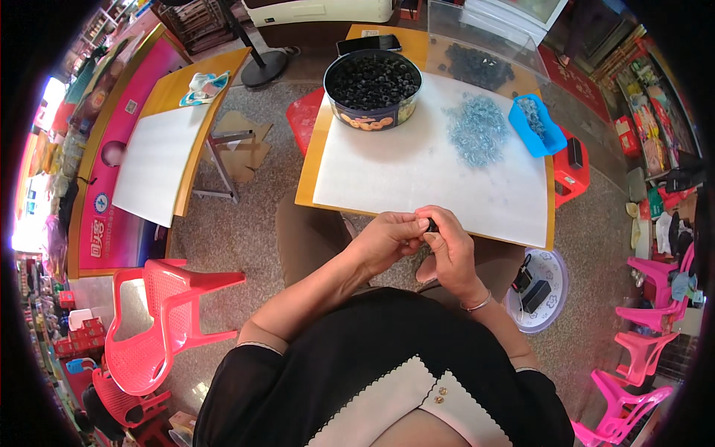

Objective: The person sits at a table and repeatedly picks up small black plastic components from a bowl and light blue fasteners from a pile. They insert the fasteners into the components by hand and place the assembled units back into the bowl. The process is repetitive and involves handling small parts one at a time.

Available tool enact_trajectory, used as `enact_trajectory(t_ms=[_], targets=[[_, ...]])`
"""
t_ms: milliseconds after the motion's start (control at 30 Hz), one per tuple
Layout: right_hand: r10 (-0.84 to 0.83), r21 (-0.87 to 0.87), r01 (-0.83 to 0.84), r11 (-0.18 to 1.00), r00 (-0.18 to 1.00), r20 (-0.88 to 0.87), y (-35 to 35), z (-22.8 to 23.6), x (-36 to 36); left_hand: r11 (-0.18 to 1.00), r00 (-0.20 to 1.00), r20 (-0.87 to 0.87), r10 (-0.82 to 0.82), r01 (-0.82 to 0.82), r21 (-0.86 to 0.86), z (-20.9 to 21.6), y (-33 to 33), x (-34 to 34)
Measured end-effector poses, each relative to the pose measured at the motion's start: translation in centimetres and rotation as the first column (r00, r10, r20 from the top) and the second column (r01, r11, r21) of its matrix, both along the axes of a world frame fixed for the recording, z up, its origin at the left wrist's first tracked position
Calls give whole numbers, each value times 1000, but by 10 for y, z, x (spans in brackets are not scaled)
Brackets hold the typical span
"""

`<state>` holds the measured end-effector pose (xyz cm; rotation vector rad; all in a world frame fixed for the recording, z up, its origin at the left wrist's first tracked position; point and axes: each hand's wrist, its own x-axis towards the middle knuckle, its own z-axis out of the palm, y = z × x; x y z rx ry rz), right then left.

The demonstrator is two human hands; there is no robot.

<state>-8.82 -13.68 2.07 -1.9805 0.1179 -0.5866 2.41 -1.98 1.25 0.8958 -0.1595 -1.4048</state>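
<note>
My left hand (389,237) and my right hand (452,249) meet just off the near edge of the table (309,182). Between their fingertips is a small black round part (431,226), mostly covered by the fingers. Both hands are closed in a pinch around it. Beyond them, on a white sheet (387,175), stands a round tub (372,119) filled with many small black ring-shaped parts. To its right lies a loose heap of small transparent bluish pieces (477,130). A blue plastic basket (547,138) at the right edge holds more such pieces.
A transparent box (484,33) stands at the far right of the table, with black parts (477,65) by it. A phone (369,45) lies behind the tub. Red stools flank the table; a basin (555,316) sits right, a pink chair (160,320) left.
</note>
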Motion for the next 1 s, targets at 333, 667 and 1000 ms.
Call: enact_trajectory(t_ms=[333, 667, 1000], targets=[[121, 476, -66, 877, 989, -85, -10, 2, -8, 991, 983, -182, 13, -37, -129, -4, -4, -7], [37, 280, -10, 960, 995, -91, -29, -1, 11, 990, 979, -183, 90, -107, -87, -15, -12, 2], [-410, -63, 427, 902, 894, 180, -226, 34, 152, 993, 985, -142, 96, -105, -54, -22, -7, 22]])
